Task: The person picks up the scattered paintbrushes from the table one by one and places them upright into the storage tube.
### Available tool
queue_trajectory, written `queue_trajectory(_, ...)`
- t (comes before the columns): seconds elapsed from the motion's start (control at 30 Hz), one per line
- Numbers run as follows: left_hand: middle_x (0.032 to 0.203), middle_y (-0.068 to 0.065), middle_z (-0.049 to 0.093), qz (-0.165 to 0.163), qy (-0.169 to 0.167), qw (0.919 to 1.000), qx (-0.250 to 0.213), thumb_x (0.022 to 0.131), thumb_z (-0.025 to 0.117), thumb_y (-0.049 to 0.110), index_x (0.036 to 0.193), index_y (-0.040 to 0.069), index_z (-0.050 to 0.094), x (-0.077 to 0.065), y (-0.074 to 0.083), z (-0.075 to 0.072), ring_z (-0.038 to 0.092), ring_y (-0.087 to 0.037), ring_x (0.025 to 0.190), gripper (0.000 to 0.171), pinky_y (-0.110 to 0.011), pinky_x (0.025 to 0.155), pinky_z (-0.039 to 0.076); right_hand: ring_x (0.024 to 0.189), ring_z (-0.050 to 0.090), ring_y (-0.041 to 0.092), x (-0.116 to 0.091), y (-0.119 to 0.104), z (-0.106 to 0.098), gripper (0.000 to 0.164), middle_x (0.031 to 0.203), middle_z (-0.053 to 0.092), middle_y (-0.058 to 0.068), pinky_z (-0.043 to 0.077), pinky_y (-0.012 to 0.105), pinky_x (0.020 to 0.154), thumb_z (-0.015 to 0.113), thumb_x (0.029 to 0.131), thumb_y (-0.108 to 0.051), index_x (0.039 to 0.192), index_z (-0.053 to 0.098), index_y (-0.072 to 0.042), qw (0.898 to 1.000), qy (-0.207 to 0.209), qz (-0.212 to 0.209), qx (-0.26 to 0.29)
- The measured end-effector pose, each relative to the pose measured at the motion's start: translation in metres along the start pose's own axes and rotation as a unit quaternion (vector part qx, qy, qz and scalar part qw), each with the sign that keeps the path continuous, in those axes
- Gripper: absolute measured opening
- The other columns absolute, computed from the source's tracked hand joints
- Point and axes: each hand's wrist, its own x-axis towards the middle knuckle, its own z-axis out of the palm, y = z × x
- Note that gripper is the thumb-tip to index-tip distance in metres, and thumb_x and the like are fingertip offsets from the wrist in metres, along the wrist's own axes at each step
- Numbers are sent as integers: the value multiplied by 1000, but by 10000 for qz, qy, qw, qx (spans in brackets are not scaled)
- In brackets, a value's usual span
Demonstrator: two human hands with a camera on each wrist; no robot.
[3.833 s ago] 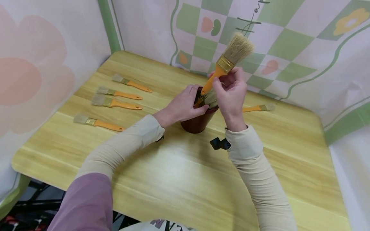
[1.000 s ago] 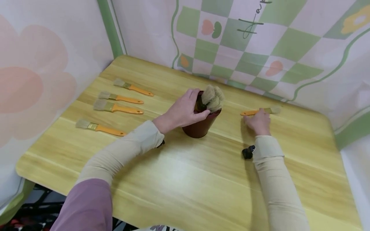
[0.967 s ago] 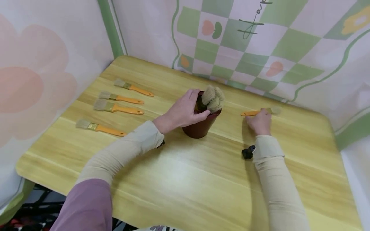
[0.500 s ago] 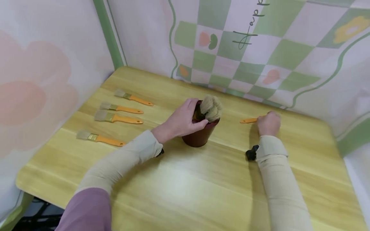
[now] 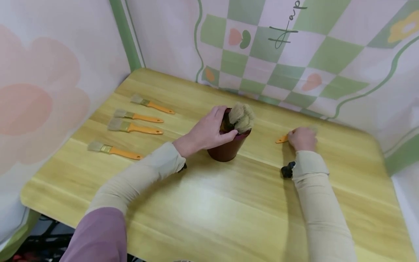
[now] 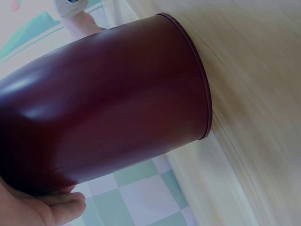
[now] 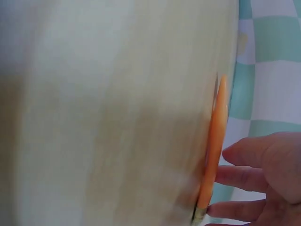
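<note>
A dark red-brown pot (image 5: 226, 150) stands mid-table, its wall filling much of the left wrist view. Bristles of several paintbrushes (image 5: 241, 117) stick up from it. My left hand (image 5: 207, 133) grips the pot at its rim, thumb on the near side and fingers on the far side. To the right, my right hand (image 5: 302, 139) holds a flat paintbrush low at the table by its orange handle (image 7: 215, 141). Thumb and fingertips meet the handle in the right wrist view. In the head view the hand covers the brush's middle; only the handle end and faint bristles show.
Several orange-handled paintbrushes (image 5: 144, 128) lie apart on the left of the wooden table (image 5: 203, 211), bristles pointing left. A patterned cloth (image 5: 278, 54) hangs right behind the table's back edge. Small black cameras sit at both wrists.
My right hand left the pot, where it held a brush, and reached right to the lying brush. Over the last half second that brush has turned slightly under the hand. The left hand stays on the pot.
</note>
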Motion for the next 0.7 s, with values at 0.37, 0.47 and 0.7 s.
queue_trajectory(0.37, 143, -18, 42, -65, 9, 9999, 121, 90, 55, 48, 141, -2, 36, 2, -1, -4, 49, -29, 127, 74, -39, 107, 43, 95, 57, 39, 1, -7, -4, 57, 111, 56, 36, 51, 41, 74, 40, 95, -29, 120, 48, 23, 9922, -159, 1149, -455)
queue_trajectory(0.47, 142, -18, 42, -69, 1, 9999, 121, 90, 55, 48, 142, -1, 35, 2, -1, -2, 50, -29, 125, 74, -39, 106, 44, 85, 59, 31, 0, -1, -4, 52, 107, 58, 29, 49, 35, 59, 45, 92, -24, 125, 44, 17, 9901, -288, 1372, -107)
queue_trajectory(0.7, 142, -18, 43, -64, 13, 9999, 106, 89, 56, 49, 141, -1, 37, 1, -1, 2, 50, -29, 126, 74, -39, 106, 44, 106, 61, 41, 0, 12, -6, 44, 121, 55, 36, 52, 37, 63, 41, 86, -16, 115, 54, 14, 9873, -878, 1108, -725)
